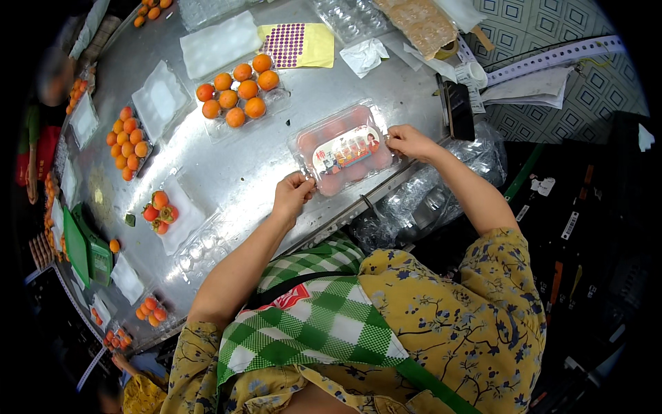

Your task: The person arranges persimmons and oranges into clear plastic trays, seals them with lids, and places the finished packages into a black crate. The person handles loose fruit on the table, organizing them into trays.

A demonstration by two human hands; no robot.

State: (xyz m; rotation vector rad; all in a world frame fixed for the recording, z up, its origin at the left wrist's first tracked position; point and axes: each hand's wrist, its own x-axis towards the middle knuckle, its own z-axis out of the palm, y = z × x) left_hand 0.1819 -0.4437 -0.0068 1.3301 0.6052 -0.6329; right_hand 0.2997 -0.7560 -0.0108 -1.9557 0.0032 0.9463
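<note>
A clear plastic clamshell box [323, 138] of orange-red persimmons lies on the metal table near its front edge, lid down, with a printed oval label on top. My left hand [293, 195] pinches its near left corner between thumb and fingers. At the box's right end my right hand [412, 143] grips the edge the same way. Beyond the box, an open tray of persimmons [238, 90] stands with its fruit in rows. Left of my left arm, loose persimmons [160, 211] with green leaves sit beside a white foam sheet [185, 214].
A yellow sheet of round purple stickers [296, 45] and a crumpled tissue [363, 56] lie at the back. A phone [459, 110] rests at the right edge. More persimmons [127, 143] and a green plastic basket [88, 248] stand left. Clear plastic wrap [427, 200] hangs below the table's edge.
</note>
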